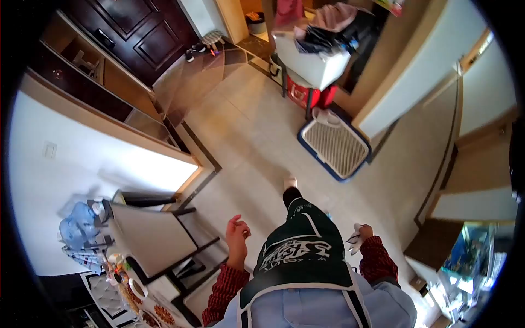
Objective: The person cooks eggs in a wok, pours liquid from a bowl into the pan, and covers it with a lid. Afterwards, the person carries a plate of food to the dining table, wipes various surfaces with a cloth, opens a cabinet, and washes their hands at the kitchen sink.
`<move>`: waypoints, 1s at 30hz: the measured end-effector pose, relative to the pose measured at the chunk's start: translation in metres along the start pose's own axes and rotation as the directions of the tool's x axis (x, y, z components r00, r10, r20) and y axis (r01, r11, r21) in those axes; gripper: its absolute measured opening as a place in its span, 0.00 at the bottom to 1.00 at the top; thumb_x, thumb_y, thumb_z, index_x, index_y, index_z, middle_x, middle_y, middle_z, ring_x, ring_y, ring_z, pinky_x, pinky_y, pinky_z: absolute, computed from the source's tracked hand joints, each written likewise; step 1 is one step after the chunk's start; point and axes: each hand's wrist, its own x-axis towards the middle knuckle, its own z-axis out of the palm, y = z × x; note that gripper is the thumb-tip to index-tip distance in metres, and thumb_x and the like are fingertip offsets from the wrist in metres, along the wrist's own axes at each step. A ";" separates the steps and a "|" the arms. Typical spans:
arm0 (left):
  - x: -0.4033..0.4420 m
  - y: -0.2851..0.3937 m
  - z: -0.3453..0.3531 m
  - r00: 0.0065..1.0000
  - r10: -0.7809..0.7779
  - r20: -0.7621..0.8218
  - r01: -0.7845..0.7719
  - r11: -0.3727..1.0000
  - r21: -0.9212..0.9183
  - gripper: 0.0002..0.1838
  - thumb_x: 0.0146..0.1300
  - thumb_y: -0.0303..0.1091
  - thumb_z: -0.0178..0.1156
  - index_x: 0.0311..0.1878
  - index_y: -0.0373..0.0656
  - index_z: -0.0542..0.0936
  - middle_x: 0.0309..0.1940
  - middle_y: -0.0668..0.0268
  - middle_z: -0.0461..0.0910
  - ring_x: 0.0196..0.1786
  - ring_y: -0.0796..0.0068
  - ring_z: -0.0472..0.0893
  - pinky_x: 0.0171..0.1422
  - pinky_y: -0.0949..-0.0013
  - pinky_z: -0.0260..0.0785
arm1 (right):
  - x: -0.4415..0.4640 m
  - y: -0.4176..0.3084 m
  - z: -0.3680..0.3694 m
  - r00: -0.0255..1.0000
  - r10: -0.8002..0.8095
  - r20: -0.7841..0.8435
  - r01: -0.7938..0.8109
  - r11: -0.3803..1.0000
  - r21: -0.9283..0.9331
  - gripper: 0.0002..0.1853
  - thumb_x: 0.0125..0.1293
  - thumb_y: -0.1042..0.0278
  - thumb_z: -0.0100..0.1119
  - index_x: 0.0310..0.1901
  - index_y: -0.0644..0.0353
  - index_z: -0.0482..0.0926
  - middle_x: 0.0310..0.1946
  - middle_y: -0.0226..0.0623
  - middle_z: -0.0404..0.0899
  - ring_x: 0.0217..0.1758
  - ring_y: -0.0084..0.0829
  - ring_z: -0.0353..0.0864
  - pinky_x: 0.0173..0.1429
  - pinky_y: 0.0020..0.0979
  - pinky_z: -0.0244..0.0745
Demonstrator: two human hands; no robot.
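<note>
My left hand is raised beside the dark green printed apron, its fingers loosely bent and apart with nothing in them. The nearest thing to it is a chair with a pale seat on the left. My right hand hangs at my other side, closed on a small whitish bundle with dark streaks, perhaps a crumpled cloth; its exact kind is not clear. One foot shows ahead on the tiled floor.
A tray with a grid top and blue rim lies on the floor ahead. Behind it, a white box heaped with bags stands above a red bag. Shoes sit by the dark door. A fish tank is at right.
</note>
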 end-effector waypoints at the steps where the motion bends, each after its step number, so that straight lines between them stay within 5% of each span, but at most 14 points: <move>1: 0.027 0.009 0.018 1.000 0.009 -0.008 -0.010 1.000 -0.009 0.16 0.52 0.24 0.45 0.47 0.41 0.66 0.26 0.69 0.67 0.27 0.79 0.68 0.29 0.77 0.62 | 0.046 -0.030 0.012 0.863 -0.502 -0.058 0.450 0.815 -0.364 0.12 0.46 0.66 0.50 0.31 0.66 0.71 0.34 0.48 0.73 0.37 0.44 0.73 0.41 0.38 0.68; 2: 0.045 0.014 0.034 0.999 -0.025 0.030 0.024 1.000 0.018 0.17 0.53 0.25 0.46 0.49 0.42 0.65 0.29 0.68 0.67 0.29 0.79 0.69 0.31 0.76 0.64 | 0.056 -0.052 0.026 0.519 -0.851 0.077 0.665 0.346 -0.662 0.07 0.43 0.66 0.53 0.22 0.61 0.76 0.28 0.44 0.75 0.38 0.46 0.71 0.45 0.35 0.67; 5: 0.101 0.044 0.091 0.971 -0.098 0.218 0.074 0.990 0.118 0.23 0.55 0.30 0.47 0.56 0.45 0.60 0.41 0.64 0.65 0.39 0.73 0.71 0.39 0.72 0.67 | 0.006 -0.173 0.146 0.581 -0.812 0.045 0.749 0.513 -0.419 0.17 0.42 0.69 0.54 0.36 0.67 0.69 0.30 0.42 0.72 0.36 0.37 0.71 0.40 0.33 0.67; 6: 0.125 0.050 0.110 0.955 -0.172 0.240 0.122 0.970 0.209 0.24 0.56 0.32 0.47 0.58 0.46 0.57 0.45 0.63 0.63 0.42 0.71 0.70 0.41 0.70 0.67 | 0.006 -0.194 0.188 0.428 -0.897 0.116 0.800 0.316 -0.510 0.21 0.44 0.70 0.53 0.42 0.68 0.64 0.30 0.41 0.71 0.30 0.35 0.72 0.34 0.32 0.69; 8: 0.179 0.053 0.143 0.924 -0.220 0.313 0.115 0.941 0.320 0.27 0.56 0.33 0.49 0.60 0.46 0.54 0.50 0.62 0.59 0.45 0.74 0.67 0.42 0.72 0.66 | -0.048 -0.232 0.273 0.641 -0.680 0.358 0.766 0.533 -0.359 0.24 0.47 0.68 0.57 0.47 0.66 0.63 0.34 0.45 0.71 0.34 0.33 0.72 0.35 0.31 0.69; 11: 0.261 0.034 0.173 0.865 -0.223 0.450 0.221 0.974 0.057 0.25 0.56 0.33 0.53 0.56 0.45 0.60 0.37 0.68 0.68 0.36 0.81 0.69 0.40 0.79 0.64 | -0.086 -0.263 0.355 0.249 -0.591 0.767 0.966 0.091 -0.243 0.20 0.53 0.69 0.52 0.47 0.66 0.63 0.40 0.44 0.69 0.40 0.32 0.71 0.44 0.29 0.68; 12: 0.287 0.038 0.176 0.849 -0.287 0.444 0.291 0.955 0.060 0.21 0.56 0.32 0.53 0.53 0.44 0.63 0.35 0.69 0.69 0.35 0.82 0.70 0.40 0.80 0.64 | -0.085 -0.281 0.365 0.267 -0.570 0.777 0.962 0.109 -0.250 0.20 0.53 0.69 0.52 0.47 0.66 0.63 0.40 0.44 0.69 0.40 0.32 0.71 0.44 0.29 0.68; 14: 0.334 0.031 0.171 0.805 -0.394 0.444 0.396 0.914 0.093 0.18 0.55 0.32 0.54 0.50 0.44 0.66 0.33 0.71 0.71 0.34 0.82 0.70 0.39 0.80 0.65 | -0.067 -0.324 0.382 0.590 -0.187 0.785 0.367 0.929 -0.055 0.18 0.55 0.69 0.48 0.47 0.67 0.64 0.40 0.41 0.69 0.42 0.32 0.71 0.46 0.29 0.68; 20: 0.453 -0.013 0.186 0.699 -0.627 0.345 0.698 0.702 -0.139 0.29 0.53 0.30 0.56 0.58 0.47 0.57 0.46 0.60 0.68 0.41 0.71 0.72 0.45 0.71 0.67 | 0.220 -0.402 0.278 0.805 -0.450 0.386 0.563 0.786 -0.257 0.12 0.52 0.70 0.51 0.39 0.63 0.70 0.27 0.36 0.71 0.27 0.28 0.73 0.30 0.27 0.72; 21: 0.471 -0.032 0.186 0.666 -0.622 0.412 0.734 0.646 -0.211 0.31 0.53 0.30 0.55 0.60 0.47 0.54 0.47 0.59 0.67 0.42 0.69 0.72 0.45 0.70 0.67 | 0.316 -0.408 0.229 0.901 -0.175 0.396 0.125 0.981 0.148 0.12 0.51 0.68 0.54 0.38 0.62 0.70 0.26 0.35 0.71 0.25 0.27 0.72 0.28 0.27 0.71; 22: 0.485 -0.042 0.192 0.613 -0.633 0.472 0.782 0.572 -0.247 0.30 0.53 0.31 0.54 0.59 0.45 0.55 0.47 0.58 0.67 0.42 0.68 0.72 0.45 0.69 0.67 | 0.350 -0.420 0.220 0.924 -0.278 0.262 0.287 0.958 0.004 0.14 0.51 0.66 0.54 0.39 0.61 0.70 0.28 0.36 0.71 0.28 0.29 0.72 0.32 0.30 0.70; 25: 0.513 -0.073 0.199 0.611 -0.600 0.516 0.780 0.567 -0.265 0.29 0.53 0.34 0.53 0.58 0.43 0.56 0.42 0.59 0.68 0.40 0.70 0.72 0.43 0.68 0.68 | 0.474 -0.460 0.163 0.744 -0.661 0.098 0.283 0.178 -0.942 0.19 0.49 0.62 0.56 0.43 0.58 0.70 0.34 0.39 0.72 0.38 0.36 0.70 0.43 0.37 0.65; 27: 0.530 -0.070 0.212 0.542 -0.766 0.345 0.840 0.508 -0.192 0.29 0.53 0.35 0.54 0.58 0.42 0.56 0.42 0.60 0.68 0.40 0.72 0.71 0.43 0.69 0.67 | 0.646 -0.452 0.073 0.707 -0.659 0.257 -0.079 -0.435 -0.897 0.23 0.47 0.59 0.58 0.46 0.56 0.69 0.39 0.41 0.72 0.45 0.40 0.69 0.50 0.42 0.62; 30: 0.546 -0.044 0.211 0.447 -0.727 0.521 0.892 0.410 -0.193 0.31 0.54 0.37 0.53 0.59 0.42 0.53 0.45 0.58 0.65 0.41 0.72 0.70 0.46 0.70 0.65 | 0.567 -0.533 0.143 0.650 -0.760 -0.014 -0.076 -0.046 -0.996 0.21 0.48 0.60 0.57 0.44 0.57 0.70 0.37 0.40 0.72 0.43 0.39 0.69 0.48 0.40 0.63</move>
